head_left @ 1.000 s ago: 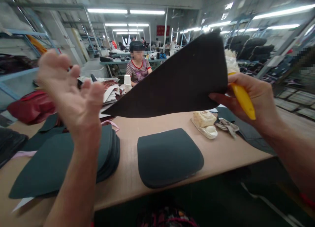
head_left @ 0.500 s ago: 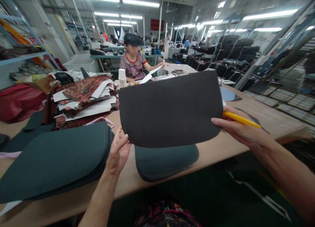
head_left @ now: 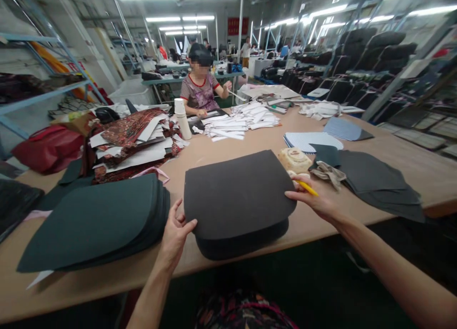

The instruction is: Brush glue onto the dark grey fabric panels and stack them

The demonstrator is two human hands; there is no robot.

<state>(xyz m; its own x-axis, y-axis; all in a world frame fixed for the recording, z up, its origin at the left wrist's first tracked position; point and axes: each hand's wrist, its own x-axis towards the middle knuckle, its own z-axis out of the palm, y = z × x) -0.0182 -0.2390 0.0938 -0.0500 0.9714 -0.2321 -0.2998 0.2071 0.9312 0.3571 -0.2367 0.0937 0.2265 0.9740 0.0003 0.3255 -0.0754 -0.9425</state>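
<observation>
A flat dark grey panel [head_left: 239, 193] with rounded near corners lies low over a stack of similar dark panels [head_left: 246, 241] at the table's front edge. My left hand [head_left: 176, 229] pinches its left edge, thumb on top. At the right edge my right hand [head_left: 310, 198] grips it between thumb and fingers. That hand also keeps a yellow pen-like tool [head_left: 307, 188] tucked in its fingers. How far the panel touches the stack beneath I cannot tell. To the left lies a thick pile of dark green panels [head_left: 96, 224].
Across the table [head_left: 221, 153] a person [head_left: 200, 81] handles white strips [head_left: 243, 119]. A white bottle [head_left: 183, 122] stands near a pile of patterned pieces [head_left: 132, 138]. On the right are a cream roll [head_left: 295, 160], a crumpled cloth [head_left: 328, 174] and loose dark panels [head_left: 374, 176].
Both hands have lowered the panel from a raised, upright tilt to nearly flat over the stack. My view has tipped down, and more of the right side of the table shows.
</observation>
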